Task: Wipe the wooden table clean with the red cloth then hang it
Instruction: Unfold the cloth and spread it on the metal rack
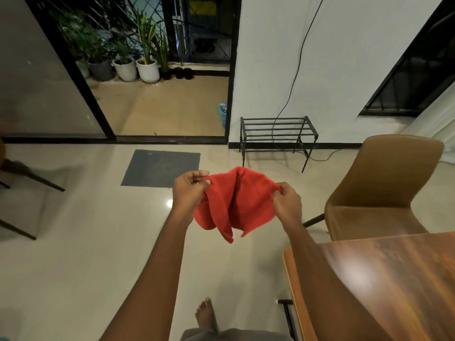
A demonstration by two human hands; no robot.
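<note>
The red cloth (234,205) hangs spread in the air in front of me, above the tiled floor. My left hand (188,193) pinches its upper left corner. My right hand (286,201) grips its upper right edge. The cloth sags and folds in the middle between the two hands. The wooden table (384,286) lies at the lower right, its glossy top bare; my right forearm crosses over its near corner. A low black metal rack (277,136) stands against the white wall straight beyond the cloth.
A tan chair (379,193) stands at the table's far side. A grey mat (160,167) lies before an open sliding door with potted plants (138,67) outside. Dark chair legs (29,177) show at the left. A black cable (295,77) runs down the wall. My bare foot (205,316) is below.
</note>
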